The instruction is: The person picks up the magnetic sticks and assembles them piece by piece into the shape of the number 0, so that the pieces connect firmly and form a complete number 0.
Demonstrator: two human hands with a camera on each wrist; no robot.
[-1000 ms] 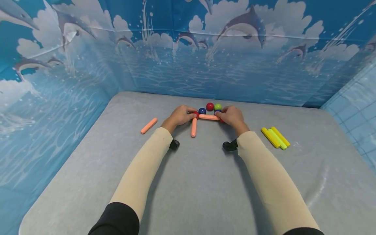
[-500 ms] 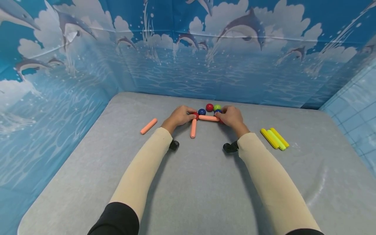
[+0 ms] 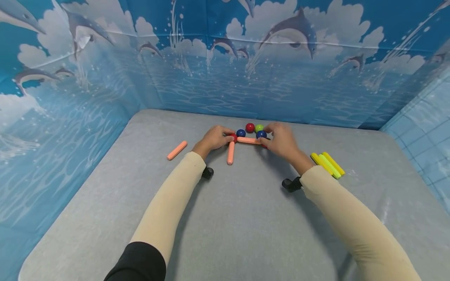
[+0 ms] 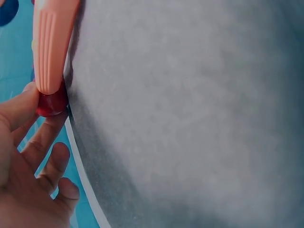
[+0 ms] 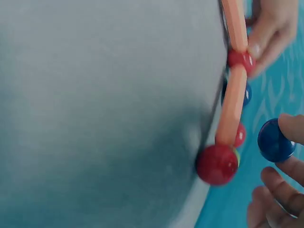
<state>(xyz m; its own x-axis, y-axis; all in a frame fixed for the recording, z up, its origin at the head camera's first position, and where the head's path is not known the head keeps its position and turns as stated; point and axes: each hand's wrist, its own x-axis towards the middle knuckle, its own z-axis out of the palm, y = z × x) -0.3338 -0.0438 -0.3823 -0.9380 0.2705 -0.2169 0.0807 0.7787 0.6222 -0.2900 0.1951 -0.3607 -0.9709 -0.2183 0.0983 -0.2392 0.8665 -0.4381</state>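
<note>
1. The left hand (image 3: 215,138) pinches the red corner ball (image 4: 52,104). Here two orange sticks meet: the cross stick (image 3: 248,140) and the near stick (image 3: 230,153), which lies toward the front of the bench (image 3: 211,234).
2. The right hand (image 3: 282,141) grips a blue ball (image 5: 274,145) with thumb and fingers. In the right wrist view, this ball is apart from the red end ball (image 5: 216,165), which sits at the other end of the cross stick.
3. The step in hand seems to be handling the blue ball beside the joined pieces. I think the right hand should guide it slowly and not brush the red end ball, because the joint could turn or loosen.
4. The left hand should hold its corner firmly but without pushing, so the pieces do not slide.
5. Behind the cross stick are a second blue ball (image 3: 240,133), another red ball (image 3: 250,127) and a green ball (image 3: 259,128). They could roll if touched, so the fingers need care there.
6. The loose orange stick (image 3: 177,150) and three yellow sticks (image 3: 329,166) lie aside, out of the way.
</note>
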